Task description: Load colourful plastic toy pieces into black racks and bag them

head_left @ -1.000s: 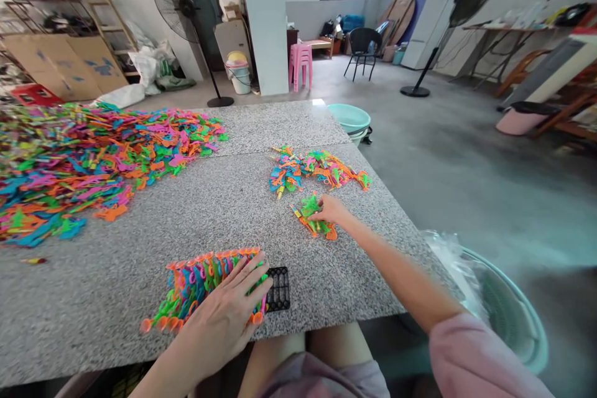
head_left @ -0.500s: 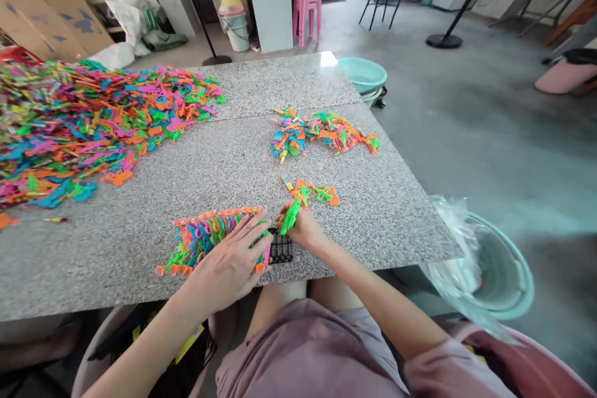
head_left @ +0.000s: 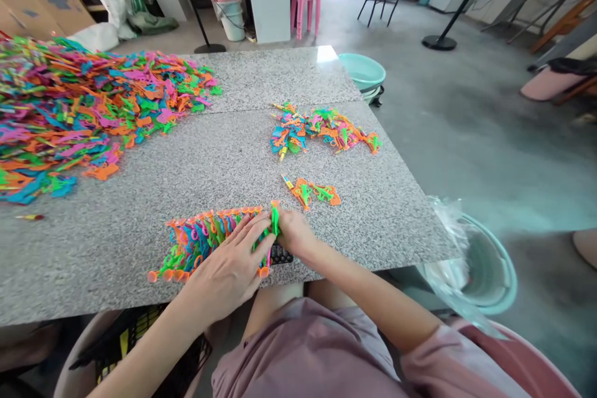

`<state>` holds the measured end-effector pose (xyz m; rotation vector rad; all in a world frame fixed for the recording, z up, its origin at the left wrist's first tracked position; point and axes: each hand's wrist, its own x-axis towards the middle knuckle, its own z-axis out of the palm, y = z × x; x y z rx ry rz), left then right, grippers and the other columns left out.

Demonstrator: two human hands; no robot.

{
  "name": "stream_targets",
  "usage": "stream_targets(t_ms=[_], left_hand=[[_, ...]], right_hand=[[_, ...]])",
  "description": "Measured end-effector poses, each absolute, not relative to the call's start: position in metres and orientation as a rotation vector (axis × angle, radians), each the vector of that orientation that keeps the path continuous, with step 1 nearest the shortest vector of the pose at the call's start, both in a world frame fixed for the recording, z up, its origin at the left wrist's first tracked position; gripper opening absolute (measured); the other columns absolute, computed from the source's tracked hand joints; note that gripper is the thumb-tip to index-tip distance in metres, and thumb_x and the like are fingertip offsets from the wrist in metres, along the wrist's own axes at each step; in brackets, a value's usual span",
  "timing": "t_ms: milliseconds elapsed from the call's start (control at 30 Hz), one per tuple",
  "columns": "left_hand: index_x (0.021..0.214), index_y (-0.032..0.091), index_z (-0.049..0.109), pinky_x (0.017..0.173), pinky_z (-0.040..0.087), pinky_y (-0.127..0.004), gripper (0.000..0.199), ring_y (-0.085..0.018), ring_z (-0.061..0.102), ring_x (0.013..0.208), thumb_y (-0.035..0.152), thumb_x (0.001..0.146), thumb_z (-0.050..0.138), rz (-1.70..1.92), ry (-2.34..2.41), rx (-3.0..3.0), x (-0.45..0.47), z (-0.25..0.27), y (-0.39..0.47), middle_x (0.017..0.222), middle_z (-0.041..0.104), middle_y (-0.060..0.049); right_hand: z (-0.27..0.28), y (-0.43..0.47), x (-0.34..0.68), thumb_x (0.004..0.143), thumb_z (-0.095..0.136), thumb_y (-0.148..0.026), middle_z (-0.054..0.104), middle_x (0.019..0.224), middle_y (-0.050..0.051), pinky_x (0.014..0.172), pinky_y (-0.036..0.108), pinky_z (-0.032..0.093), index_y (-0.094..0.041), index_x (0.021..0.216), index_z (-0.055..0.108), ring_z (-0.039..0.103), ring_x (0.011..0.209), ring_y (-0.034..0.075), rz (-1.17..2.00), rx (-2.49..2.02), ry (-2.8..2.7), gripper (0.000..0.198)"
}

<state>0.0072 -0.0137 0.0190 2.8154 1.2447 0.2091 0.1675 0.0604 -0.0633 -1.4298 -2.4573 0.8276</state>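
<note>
My left hand (head_left: 233, 252) lies over a row of colourful plastic toy pieces (head_left: 198, 237) with orange round ends, its fingers stretched out along the row's right end. Between the fingertips of my right hand (head_left: 295, 231) is a green toy piece (head_left: 275, 220), held upright with an orange end on top. The piece is at the right end of the row, over a black gridded rack (head_left: 282, 254). Most of the rack is hidden by the row and my hands. Whether the green piece touches the rack I cannot tell.
A few loose orange and green pieces (head_left: 319, 193) lie just beyond my right hand. Farther back is a small pile (head_left: 321, 129). A large heap (head_left: 112, 106) covers the far left of the speckled stone table (head_left: 224, 168). Basins (head_left: 494, 267) stand by the table's right edge.
My right hand has moved slightly left, bringing the green piece from beside the row to its right end and turning it more upright. My left hand stays on the row.
</note>
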Motion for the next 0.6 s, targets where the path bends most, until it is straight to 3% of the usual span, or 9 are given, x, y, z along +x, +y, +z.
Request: stream_targets(t_ms=[167, 333, 467, 600], left_hand=[[0.138, 0.022, 0.047, 0.111, 0.041, -0.056, 0.055, -0.034, 0.039, 0.137, 0.008, 0.086, 0.054, 0.184, 1.216, 2.831, 0.007, 0.021, -0.014, 0.137, 0.043, -0.013], [0.129, 0.019, 0.054, 0.108, 0.045, -0.055, 0.045, -0.034, 0.043, 0.129, 0.012, 0.085, 0.058, 0.168, 1.255, 2.797, 0.009, 0.020, -0.014, 0.129, 0.046, -0.013], [0.124, 0.017, 0.056, 0.111, 0.042, -0.055, 0.040, -0.034, 0.040, 0.132, 0.012, 0.085, 0.057, 0.122, 1.234, 2.809, 0.010, 0.019, -0.012, 0.128, 0.047, -0.013], [0.122, 0.016, 0.057, 0.111, 0.042, -0.055, 0.036, -0.034, 0.037, 0.133, 0.014, 0.086, 0.057, 0.119, 1.239, 2.807, 0.010, 0.021, -0.010, 0.126, 0.049, -0.013]], right_hand=[[-0.047, 0.058, 0.163, 0.093, 0.045, -0.021, 0.071, 0.091, 0.012, 0.072, 0.032, 0.047, -0.014, 0.124, 0.054, 0.067, 0.084, 0.024, 0.758, -1.446, -2.560, 0.033], [-0.061, 0.051, 0.166, 0.091, 0.048, -0.017, 0.072, 0.091, 0.009, 0.072, 0.029, 0.044, -0.015, 0.115, 0.057, 0.066, 0.084, 0.021, 0.760, -1.462, -2.454, 0.026], [-0.067, 0.056, 0.164, 0.088, 0.053, -0.015, 0.071, 0.092, 0.010, 0.085, 0.031, 0.043, -0.015, 0.105, 0.060, 0.063, 0.096, 0.023, 0.679, -1.345, -2.486, 0.019], [-0.066, 0.060, 0.154, 0.092, 0.050, -0.019, 0.070, 0.094, 0.013, 0.080, 0.034, 0.046, -0.013, 0.117, 0.058, 0.064, 0.090, 0.025, 0.696, -1.327, -2.547, 0.028]])
